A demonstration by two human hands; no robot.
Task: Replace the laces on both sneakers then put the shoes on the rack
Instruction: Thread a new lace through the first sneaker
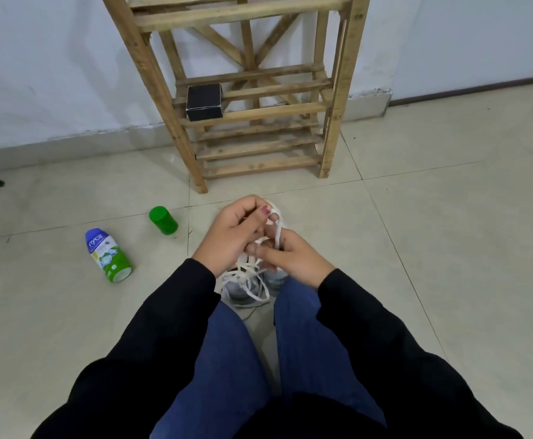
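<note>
Your blue-jeaned knees (258, 359) frame the bottom, black sleeves (170, 327) reaching in over them. Between your legs the sneakers (241, 294) sit on the floor (417, 248), pale grey and white, mostly hidden under your hands, with loose white loops piled on top. Your left hand (230, 236) is curled, pinching the white lace (277, 232) near its upper end. Your right hand (293, 258) pinches the same lace lower down, so it runs taut between them. Off to the left, a green and blue bottle (108, 256) lies on its side, with a green cap (163, 220) just beyond. Further back the wooden rack (258, 112) stands against the white wall (52, 74), a black box (204, 102) on one slatted shelf. Pale glossy tiles all round.
</note>
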